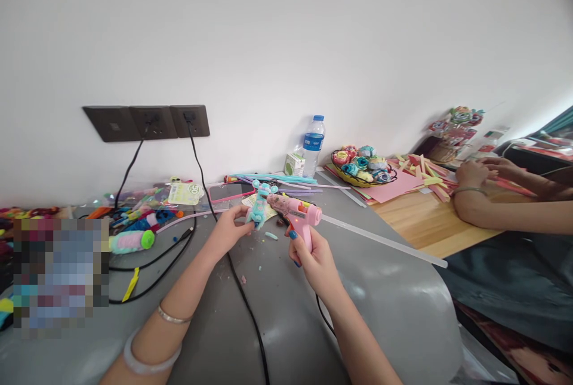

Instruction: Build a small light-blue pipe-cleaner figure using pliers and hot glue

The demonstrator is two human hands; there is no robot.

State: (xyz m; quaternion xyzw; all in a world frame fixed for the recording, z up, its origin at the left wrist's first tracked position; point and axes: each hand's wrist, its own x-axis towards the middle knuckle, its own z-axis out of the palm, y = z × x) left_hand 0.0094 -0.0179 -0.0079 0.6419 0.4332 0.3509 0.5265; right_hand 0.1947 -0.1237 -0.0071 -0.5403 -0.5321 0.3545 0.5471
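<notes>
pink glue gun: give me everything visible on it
The pink glue gun looks like plastic, its body speckled with small coloured marks and showing a small red light on its side. The right hand holds its handle, nozzle pointing left at the teal fuzzy figure held by the left hand. A long clear glue stick sticks out of its back to the right. It hangs above the grey table.

No wording can be read: the blue label on the water bottle [313,142], the small green carton [294,165] and the round sticker on a packet [185,192] are all too blurred.
</notes>
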